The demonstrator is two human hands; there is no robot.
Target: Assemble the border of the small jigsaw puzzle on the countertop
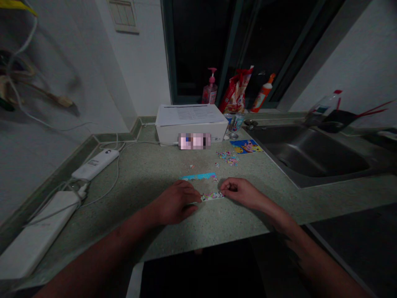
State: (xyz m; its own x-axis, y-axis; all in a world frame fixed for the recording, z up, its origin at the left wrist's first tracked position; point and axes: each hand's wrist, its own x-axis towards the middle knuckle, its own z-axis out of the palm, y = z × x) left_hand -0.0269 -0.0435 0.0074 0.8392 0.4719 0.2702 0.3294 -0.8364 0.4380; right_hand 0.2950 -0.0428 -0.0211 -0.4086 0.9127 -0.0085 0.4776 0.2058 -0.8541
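On the speckled green counter [149, 165], my left hand [176, 203] and my right hand [240, 191] both pinch the ends of a short strip of joined puzzle pieces [212, 195], pink and white. Fingers of both hands are curled closed on it. Just behind lies a longer blue strip of joined pieces [198, 176]. Further back, several loose puzzle pieces [228, 157] lie scattered beside a colourful reference picture [246, 146].
A white box [190, 124] with papers on top stands at the back. A steel sink [310, 153] is to the right. Two white power strips [96, 163] with cables lie at the left. Bottles and a red bag [236, 93] stand on the window sill.
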